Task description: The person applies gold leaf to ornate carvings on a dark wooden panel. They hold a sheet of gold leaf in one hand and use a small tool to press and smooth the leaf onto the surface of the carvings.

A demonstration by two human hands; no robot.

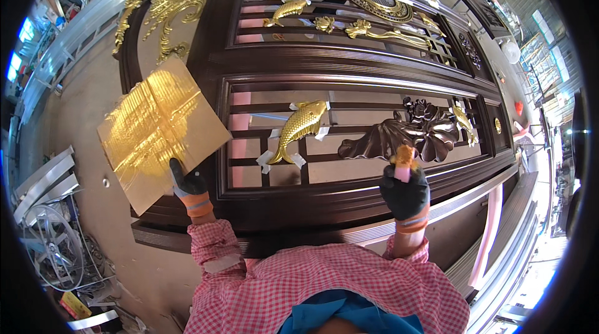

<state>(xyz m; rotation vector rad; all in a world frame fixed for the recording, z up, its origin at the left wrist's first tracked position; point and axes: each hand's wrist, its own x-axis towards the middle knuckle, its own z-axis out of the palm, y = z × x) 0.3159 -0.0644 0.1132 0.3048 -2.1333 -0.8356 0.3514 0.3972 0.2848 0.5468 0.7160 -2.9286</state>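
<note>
My left hand [189, 184], in a black and orange work glove, grips the lower edge of a cardboard sheet [209, 125] smeared with wet gold paint. In my gloved right hand [405, 198] is a small pink sponge [402, 174], its tip coated in gold. The sponge is at the near edge of a dark brown lotus ornament [430, 137]; whether it touches cannot be made out. Left of the lotus, a gold fish ornament [302, 123] has white tape around it on the bars of a dark brown metal door panel [274, 206]. Another gold fish [463, 119] is right of the lotus.
Farther up the panel are gold flowers [326, 24], another fish [288, 11] and a round medallion [377, 4]. Gold scrollwork [178, 13] decorates the far left. Metal scraps and a wire-like wheel [53, 246] lie at lower left. Long metal profiles [511, 234] run along the right.
</note>
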